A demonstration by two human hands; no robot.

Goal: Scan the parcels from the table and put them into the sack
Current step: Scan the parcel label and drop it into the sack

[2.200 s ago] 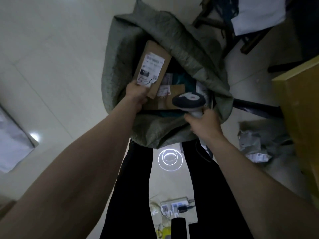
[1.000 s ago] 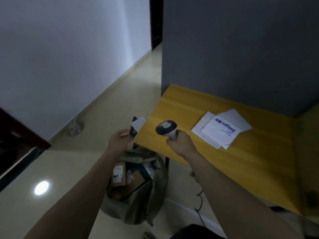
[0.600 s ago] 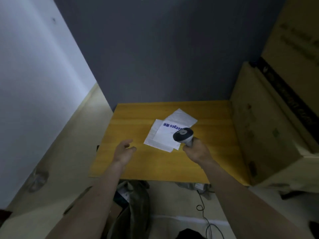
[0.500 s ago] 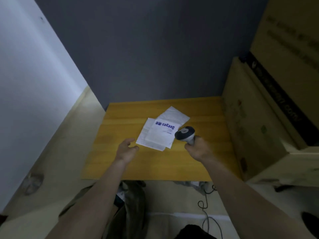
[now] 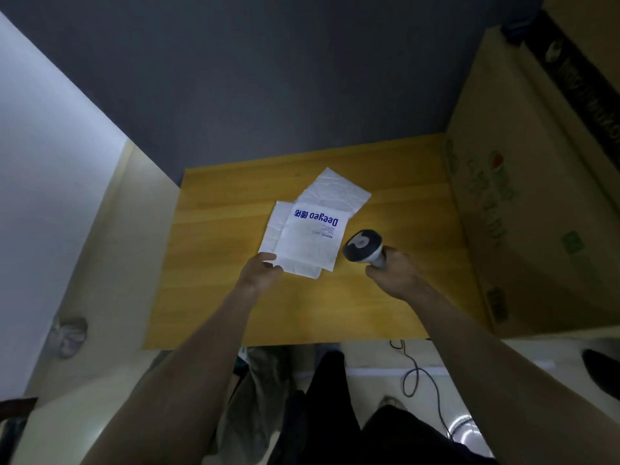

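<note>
Left hand [image 5: 260, 270]: pinched the near corner of the white mailer [image 5: 310, 241].
Right hand [image 5: 391, 275]: gripped the barcode scanner [image 5: 364, 246].

- We find bare table [image 5: 218, 297] surface at the frame's centre, left of and below the white parcels [image 5: 310, 229]; a hand can pass there.
- We note large cardboard boxes [image 5: 523, 213] walling the table's right edge.
- The dark wall [image 5: 268, 78] closes the far edge, at the top.
- The sack [image 5: 261, 391] occupies the floor under the near edge.
</note>
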